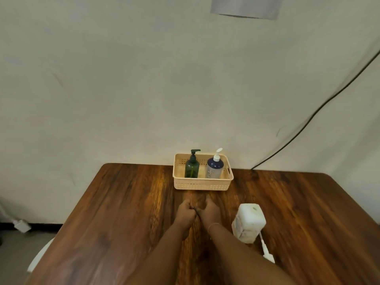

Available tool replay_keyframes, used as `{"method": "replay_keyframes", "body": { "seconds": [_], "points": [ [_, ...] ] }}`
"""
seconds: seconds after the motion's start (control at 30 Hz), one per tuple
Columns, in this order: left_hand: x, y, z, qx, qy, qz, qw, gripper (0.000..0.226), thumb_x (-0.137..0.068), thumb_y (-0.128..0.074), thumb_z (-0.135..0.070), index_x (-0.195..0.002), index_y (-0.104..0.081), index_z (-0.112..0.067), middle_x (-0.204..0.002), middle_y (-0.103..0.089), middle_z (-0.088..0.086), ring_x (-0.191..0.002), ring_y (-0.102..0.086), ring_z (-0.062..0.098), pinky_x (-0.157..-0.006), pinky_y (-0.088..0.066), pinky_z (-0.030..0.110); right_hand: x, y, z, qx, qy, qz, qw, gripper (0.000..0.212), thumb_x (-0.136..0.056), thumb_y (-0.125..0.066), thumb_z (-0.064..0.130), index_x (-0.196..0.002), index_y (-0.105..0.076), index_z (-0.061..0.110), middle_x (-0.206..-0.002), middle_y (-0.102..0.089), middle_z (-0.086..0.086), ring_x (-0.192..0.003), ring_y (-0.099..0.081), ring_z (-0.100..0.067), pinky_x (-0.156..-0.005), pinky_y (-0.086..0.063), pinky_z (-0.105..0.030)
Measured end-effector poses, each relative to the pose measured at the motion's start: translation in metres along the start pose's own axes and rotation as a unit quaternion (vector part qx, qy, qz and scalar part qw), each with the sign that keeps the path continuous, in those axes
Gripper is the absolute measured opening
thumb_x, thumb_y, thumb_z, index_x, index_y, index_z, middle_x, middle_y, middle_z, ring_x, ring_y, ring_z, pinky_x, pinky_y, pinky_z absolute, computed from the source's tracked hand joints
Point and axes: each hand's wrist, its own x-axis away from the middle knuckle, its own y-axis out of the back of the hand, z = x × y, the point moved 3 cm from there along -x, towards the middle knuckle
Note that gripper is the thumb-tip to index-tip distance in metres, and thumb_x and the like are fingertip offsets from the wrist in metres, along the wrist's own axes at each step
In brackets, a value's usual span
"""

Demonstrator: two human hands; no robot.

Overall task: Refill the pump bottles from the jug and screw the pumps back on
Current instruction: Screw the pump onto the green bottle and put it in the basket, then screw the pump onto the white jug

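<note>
Two pump bottles stand upright in a beige perforated plastic basket (202, 183) at the far edge of the brown wood-grain worktop (123, 212): a dark green translucent bottle (192, 167) on the left, a white bottle with dark blue shoulders (214, 167) on the right, pumps fitted on both. A white square plastic jug (249, 222) stands near the right forearm. The left hand (186, 212) and right hand (210, 211) rest touching on the worktop, each grip curled closed on nothing visible.
</note>
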Motion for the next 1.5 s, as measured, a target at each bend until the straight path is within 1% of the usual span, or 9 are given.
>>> {"method": "replay_keyframes", "body": {
  "seconds": [0.1, 0.3, 0.43, 0.6, 0.67, 0.8, 0.9, 1.1, 1.5],
  "points": [
    [0.011, -0.004, 0.02, 0.0, 0.023, 0.003, 1.0, 0.052, -0.09, -0.036, 0.009, -0.138, -0.043, -0.008, -0.134, -0.054, 0.015, -0.124, -0.052, 0.029, -0.106, -0.045, 0.048, 0.015, -0.006, -0.016, 0.007, -0.02, 0.011, 1.0, 0.067, -0.087, -0.059, 0.035, -0.142, -0.028, 0.011, -0.144, -0.043, -0.012, -0.133, -0.041, -0.03, -0.109, -0.035, -0.038],
    [0.039, -0.012, 0.045, -0.003, 0.029, -0.003, 1.0, 0.039, -0.091, -0.039, 0.006, -0.11, -0.057, -0.022, -0.118, -0.062, 0.004, -0.1, -0.061, 0.013, -0.09, -0.055, 0.033, 0.037, -0.011, -0.044, -0.013, -0.037, 0.013, 0.999, 0.075, -0.086, -0.06, 0.04, -0.145, -0.022, 0.016, -0.15, -0.036, -0.009, -0.138, -0.033, -0.029, -0.114, -0.031, -0.042],
    [0.047, -0.017, 0.054, -0.005, 0.017, -0.011, 1.0, 0.051, -0.089, -0.047, 0.003, -0.138, -0.043, -0.01, -0.12, -0.058, 0.001, -0.097, -0.056, 0.004, -0.065, -0.052, 0.011, 0.046, 0.01, -0.044, -0.046, 0.023, -0.064, 0.997, 0.069, -0.084, -0.064, 0.035, -0.143, -0.031, 0.019, -0.148, -0.04, -0.004, -0.136, -0.037, -0.024, -0.112, -0.033, -0.039],
    [0.05, -0.041, 0.039, -0.066, -0.028, -0.019, 0.997, 0.054, -0.089, -0.052, 0.001, -0.141, -0.041, -0.006, -0.145, -0.045, 0.012, -0.131, -0.045, 0.025, -0.109, -0.042, 0.038, 0.062, 0.071, -0.039, -0.059, 0.161, -0.311, 0.935, 0.055, -0.087, -0.061, 0.012, -0.137, -0.04, 0.008, -0.143, -0.046, -0.011, -0.136, -0.037, -0.025, -0.107, -0.032, -0.031],
    [0.051, -0.057, 0.03, -0.084, -0.045, -0.011, 0.995, 0.058, -0.09, -0.048, 0.003, -0.145, -0.033, -0.006, -0.149, -0.04, 0.01, -0.137, -0.038, 0.025, -0.114, -0.035, 0.034, 0.057, 0.093, -0.049, -0.039, 0.147, -0.345, 0.926, 0.063, -0.085, -0.064, 0.015, -0.14, -0.034, 0.007, -0.148, -0.037, -0.01, -0.14, -0.029, -0.024, -0.11, -0.028, -0.032],
    [0.048, -0.085, 0.021, -0.078, -0.057, 0.026, 0.995, 0.057, -0.09, -0.043, 0.009, -0.144, -0.033, -0.006, -0.146, -0.044, 0.008, -0.134, -0.043, 0.025, -0.103, -0.046, 0.026, 0.039, 0.11, -0.081, -0.012, 0.002, -0.274, 0.962, 0.085, -0.079, -0.071, 0.034, -0.144, -0.024, 0.008, -0.153, -0.028, -0.012, -0.141, -0.026, -0.031, -0.113, -0.032, -0.046],
    [0.047, -0.107, 0.02, -0.052, -0.056, 0.071, 0.995, 0.049, -0.092, -0.046, 0.006, -0.137, -0.044, -0.012, -0.127, -0.053, -0.008, -0.125, -0.052, 0.023, -0.071, -0.053, 0.007, 0.034, 0.105, -0.098, -0.041, -0.055, -0.226, 0.972, 0.083, -0.072, -0.077, 0.036, -0.137, -0.036, 0.006, -0.14, -0.047, -0.015, -0.126, -0.047, -0.035, -0.103, -0.045, -0.045],
    [0.046, -0.128, 0.021, -0.091, -0.062, 0.082, 0.991, 0.045, -0.095, -0.043, 0.003, -0.138, -0.046, -0.008, -0.137, -0.053, 0.007, -0.128, -0.05, 0.025, -0.106, -0.046, 0.04, 0.037, 0.106, -0.102, -0.059, -0.036, -0.247, 0.967, 0.059, -0.066, -0.083, 0.031, -0.115, -0.06, 0.006, -0.115, -0.067, -0.015, -0.101, -0.064, -0.032, -0.082, -0.054, -0.037],
    [0.053, -0.067, 0.023, -0.062, -0.11, -0.009, 0.992, 0.051, -0.089, -0.049, 0.011, -0.138, -0.046, -0.004, -0.133, -0.058, 0.008, -0.121, -0.056, 0.021, -0.094, -0.051, 0.025, 0.056, 0.056, -0.056, -0.077, 0.003, -0.209, 0.975, 0.058, -0.066, -0.081, 0.035, -0.113, -0.062, 0.007, -0.11, -0.069, -0.014, -0.1, -0.064, -0.029, -0.08, -0.053, -0.035]
  ]
}}
